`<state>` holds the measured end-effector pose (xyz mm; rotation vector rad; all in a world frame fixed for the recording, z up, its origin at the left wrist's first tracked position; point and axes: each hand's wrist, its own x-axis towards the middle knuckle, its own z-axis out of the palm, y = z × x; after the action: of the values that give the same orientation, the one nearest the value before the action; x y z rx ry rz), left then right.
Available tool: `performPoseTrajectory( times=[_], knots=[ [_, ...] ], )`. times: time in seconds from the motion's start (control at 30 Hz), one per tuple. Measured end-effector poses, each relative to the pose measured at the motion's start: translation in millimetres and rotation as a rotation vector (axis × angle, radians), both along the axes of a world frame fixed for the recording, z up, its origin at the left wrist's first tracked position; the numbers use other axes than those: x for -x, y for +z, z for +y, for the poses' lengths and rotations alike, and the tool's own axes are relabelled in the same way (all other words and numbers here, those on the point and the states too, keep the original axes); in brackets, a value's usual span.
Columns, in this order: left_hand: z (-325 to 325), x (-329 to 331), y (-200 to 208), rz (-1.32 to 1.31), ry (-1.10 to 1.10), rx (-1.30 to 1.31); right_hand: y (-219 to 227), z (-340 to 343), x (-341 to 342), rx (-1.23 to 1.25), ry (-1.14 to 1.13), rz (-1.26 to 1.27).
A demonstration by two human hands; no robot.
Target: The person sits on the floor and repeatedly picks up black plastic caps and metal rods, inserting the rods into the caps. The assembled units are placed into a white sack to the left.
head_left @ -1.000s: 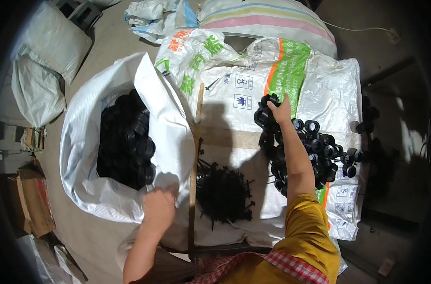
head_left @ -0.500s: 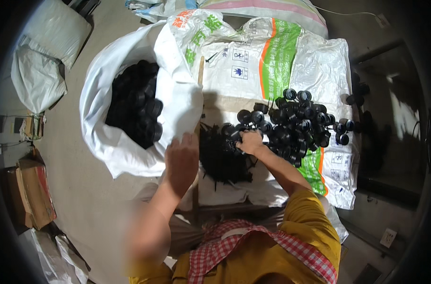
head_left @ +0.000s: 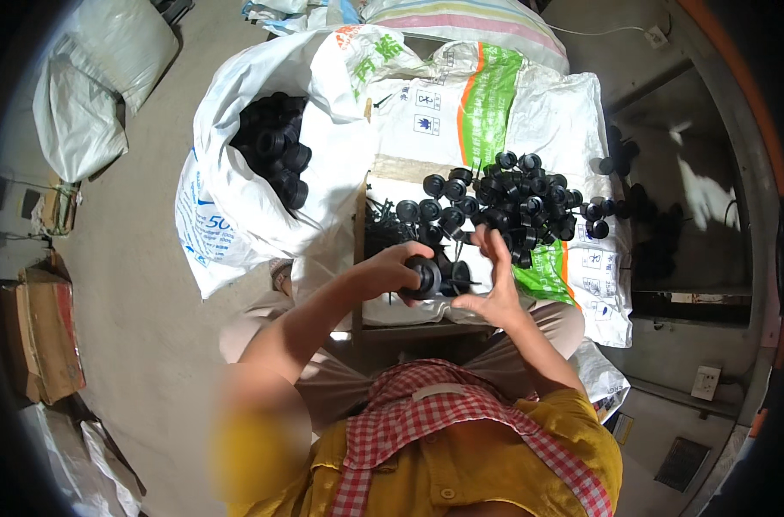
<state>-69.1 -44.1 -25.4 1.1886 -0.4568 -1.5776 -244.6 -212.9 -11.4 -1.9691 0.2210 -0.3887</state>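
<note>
My left hand (head_left: 390, 269) is wrapped round a black, round, hollow plastic cap (head_left: 424, 277), over the near edge of the work surface. A second black cap (head_left: 455, 279) with a thin stem hangs beside it; whether the two are joined I cannot tell. To its right, my right hand (head_left: 500, 291) has its thumb and fingers spread, with nothing gripped between them. Beyond both hands lies a pile of similar black caps (head_left: 530, 200), many on thin stems. Thin black plastic sprues (head_left: 382, 221) are heaped at the pile's left.
An open white sack (head_left: 228, 148), partly filled with black caps, stands left of the surface. A wooden strip (head_left: 359, 250) edges that side. Printed white bags (head_left: 564, 112) cover the surface. A cardboard box (head_left: 52, 332) and full white sacks (head_left: 121, 52) stand farther left.
My left hand has moved right from beside the sack and now grips a cap. My right hand has drawn back from the pile and its fingers have spread. The view has shifted.
</note>
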Motion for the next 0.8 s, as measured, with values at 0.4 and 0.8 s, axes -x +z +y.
performPoseTrajectory(
  times=[0.4,0.8],
  knots=[
    [5.3,26.6,25.1,-1.230,-0.114,0.836,6.7,8.5,9.6,-1.124,0.588,0.547],
    [2.2,38.7,-16.3,0.224,0.468,0.232,-58.1,55.6,-50.8,-0.795,-0.337,-0.206]
  ],
)
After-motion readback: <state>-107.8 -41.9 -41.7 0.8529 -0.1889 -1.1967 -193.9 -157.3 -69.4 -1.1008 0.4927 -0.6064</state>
